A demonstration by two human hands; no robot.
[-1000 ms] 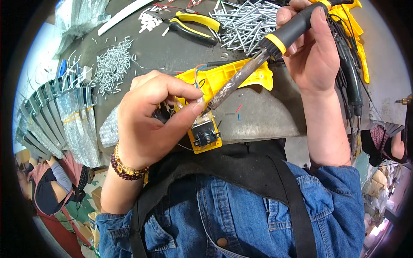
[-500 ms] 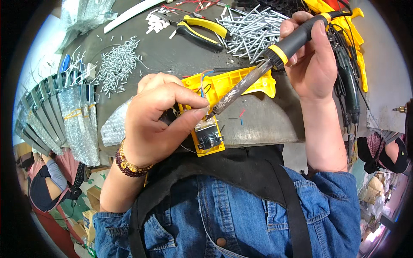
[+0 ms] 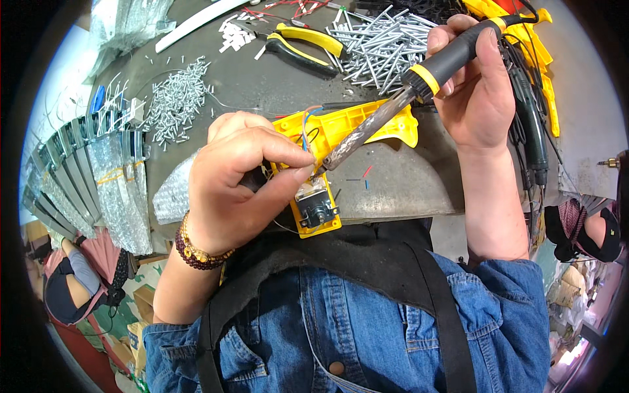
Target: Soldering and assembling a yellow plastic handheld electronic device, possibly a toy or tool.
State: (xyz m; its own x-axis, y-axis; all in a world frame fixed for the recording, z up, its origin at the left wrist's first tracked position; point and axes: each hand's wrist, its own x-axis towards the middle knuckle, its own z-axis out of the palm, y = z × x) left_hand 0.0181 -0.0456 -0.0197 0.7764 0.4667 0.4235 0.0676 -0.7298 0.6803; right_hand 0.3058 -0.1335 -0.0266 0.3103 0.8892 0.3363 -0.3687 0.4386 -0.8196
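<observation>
From where I stood, there was room to pass over bare bench (image 3: pixel 419 190) at four o'clock of the yellow housing (image 3: pixel 334 131); the soldering iron (image 3: pixel 426 75) blocked two, pliers (image 3: pixel 295 56) twelve, screws (image 3: pixel 177 101) ten.

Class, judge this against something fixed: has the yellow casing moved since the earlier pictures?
No. Against the red scrap on the table, the yellow casing shows no clear move; only the whole view has shifted slightly.
</observation>
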